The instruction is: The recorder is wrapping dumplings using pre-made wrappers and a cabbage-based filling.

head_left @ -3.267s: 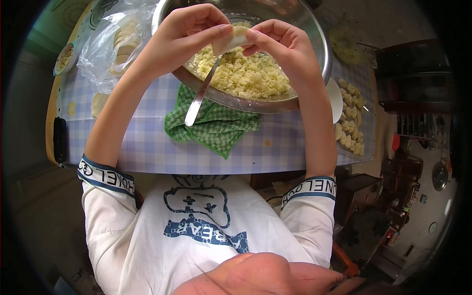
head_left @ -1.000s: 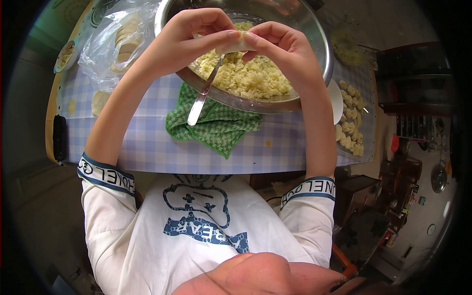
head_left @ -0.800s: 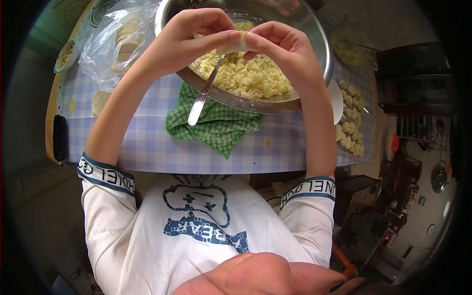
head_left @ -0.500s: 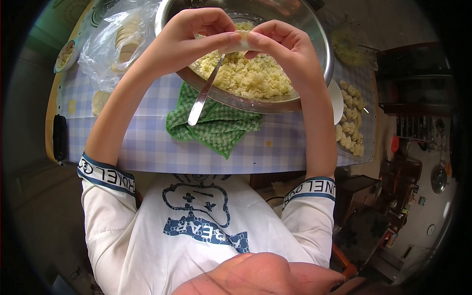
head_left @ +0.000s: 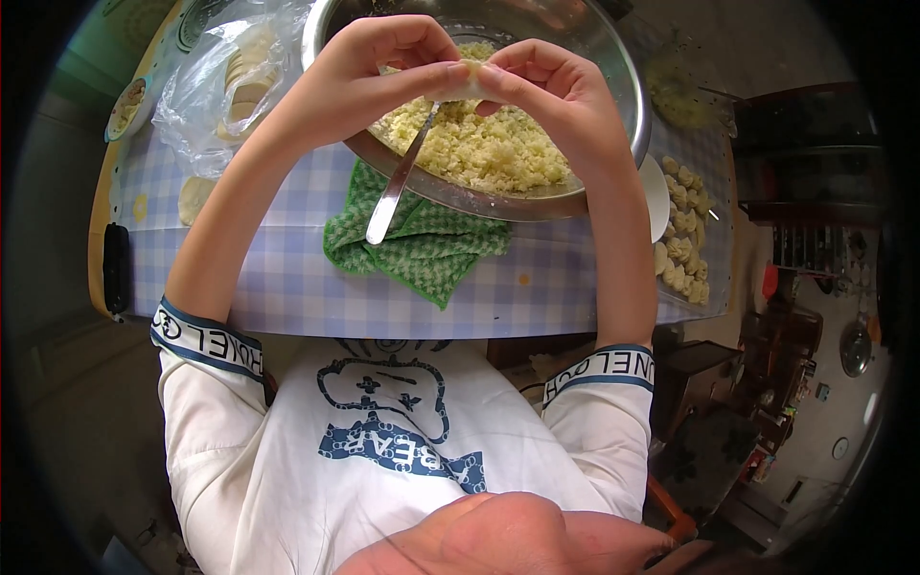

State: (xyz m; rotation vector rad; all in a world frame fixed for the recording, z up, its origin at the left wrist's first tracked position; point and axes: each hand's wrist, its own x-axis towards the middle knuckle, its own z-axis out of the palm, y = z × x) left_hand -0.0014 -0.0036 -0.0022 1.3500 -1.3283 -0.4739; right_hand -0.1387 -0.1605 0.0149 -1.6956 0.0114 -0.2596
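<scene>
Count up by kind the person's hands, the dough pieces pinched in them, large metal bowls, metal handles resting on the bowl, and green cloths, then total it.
Hands, left hand and right hand: 2
Pinched dough piece: 1
Large metal bowl: 1
Metal handle: 1
Green cloth: 1
Total: 6

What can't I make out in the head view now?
All in the head view:
Small pale dough piece: full outline, covered by the left grip and right grip.
Large round silver metal bowl: far rim, cut off by the top edge.
White curved dish: left part, behind the right forearm.
</scene>
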